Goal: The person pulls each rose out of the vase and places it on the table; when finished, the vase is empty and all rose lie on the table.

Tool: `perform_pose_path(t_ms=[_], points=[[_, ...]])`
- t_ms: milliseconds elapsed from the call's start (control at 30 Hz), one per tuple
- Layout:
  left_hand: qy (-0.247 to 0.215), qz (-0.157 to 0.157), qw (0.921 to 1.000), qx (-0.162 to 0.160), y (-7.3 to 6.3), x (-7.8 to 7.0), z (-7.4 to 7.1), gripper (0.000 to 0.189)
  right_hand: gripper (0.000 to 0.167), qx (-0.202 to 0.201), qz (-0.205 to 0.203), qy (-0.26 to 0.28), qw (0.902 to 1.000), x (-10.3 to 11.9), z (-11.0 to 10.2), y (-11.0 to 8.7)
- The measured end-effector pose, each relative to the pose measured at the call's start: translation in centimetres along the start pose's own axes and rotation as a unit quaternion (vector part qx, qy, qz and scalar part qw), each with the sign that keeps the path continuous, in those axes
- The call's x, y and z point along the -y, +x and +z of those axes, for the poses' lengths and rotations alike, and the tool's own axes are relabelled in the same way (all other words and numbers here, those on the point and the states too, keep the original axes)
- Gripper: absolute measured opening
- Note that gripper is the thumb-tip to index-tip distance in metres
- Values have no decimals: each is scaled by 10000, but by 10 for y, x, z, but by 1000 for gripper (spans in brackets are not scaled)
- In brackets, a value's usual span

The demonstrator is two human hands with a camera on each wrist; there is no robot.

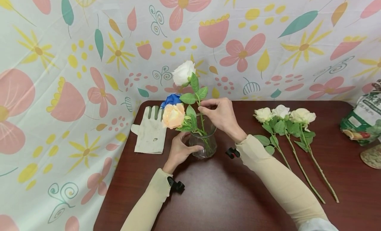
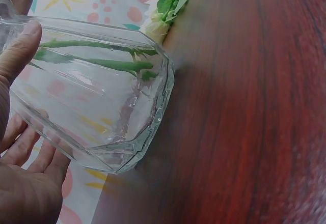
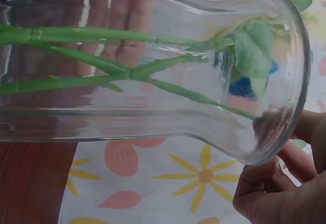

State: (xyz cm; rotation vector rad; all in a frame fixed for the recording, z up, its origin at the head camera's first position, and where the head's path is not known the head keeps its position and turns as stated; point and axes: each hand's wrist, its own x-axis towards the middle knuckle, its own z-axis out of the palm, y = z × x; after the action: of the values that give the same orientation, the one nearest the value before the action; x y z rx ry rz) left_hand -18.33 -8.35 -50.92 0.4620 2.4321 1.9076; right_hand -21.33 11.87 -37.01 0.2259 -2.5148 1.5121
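Observation:
A clear glass vase (image 1: 210, 149) stands on the dark wooden table, with my left hand (image 1: 179, 151) gripping its side, thumb across the front. Above the rim, my right hand (image 1: 222, 114) pinches the stem of a white rose (image 1: 183, 73), whose bloom rises highest. A peach rose (image 1: 173, 115) and a blue rose (image 1: 172, 100) lean out to the left, the blue one partly behind the peach. Several green stems (image 3: 91, 34) cross inside the glass in the right wrist view. In the left wrist view, the stem ends show near the faceted vase base (image 2: 147, 137).
Three cream-white roses (image 1: 302, 115) lie side by side on the table (image 1: 202, 204) at the right. A white work glove (image 1: 150, 135) lies flat at the left. A green-and-white bag (image 1: 361, 116) stands at the far right. Floral cloth (image 1: 178, 32) hangs behind and along the left.

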Motion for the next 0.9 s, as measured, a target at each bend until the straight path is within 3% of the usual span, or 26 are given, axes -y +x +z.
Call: perform_pose_path(t_ms=[500, 900], points=[[-6, 65, 10000, -36, 1, 1, 0, 79, 17, -387, -228, 224, 9987, 3, -7, -5], [-53, -10, 10000, -73, 1, 1, 1, 78, 19, -553, -150, 498, 9971, 7, -13, -6]])
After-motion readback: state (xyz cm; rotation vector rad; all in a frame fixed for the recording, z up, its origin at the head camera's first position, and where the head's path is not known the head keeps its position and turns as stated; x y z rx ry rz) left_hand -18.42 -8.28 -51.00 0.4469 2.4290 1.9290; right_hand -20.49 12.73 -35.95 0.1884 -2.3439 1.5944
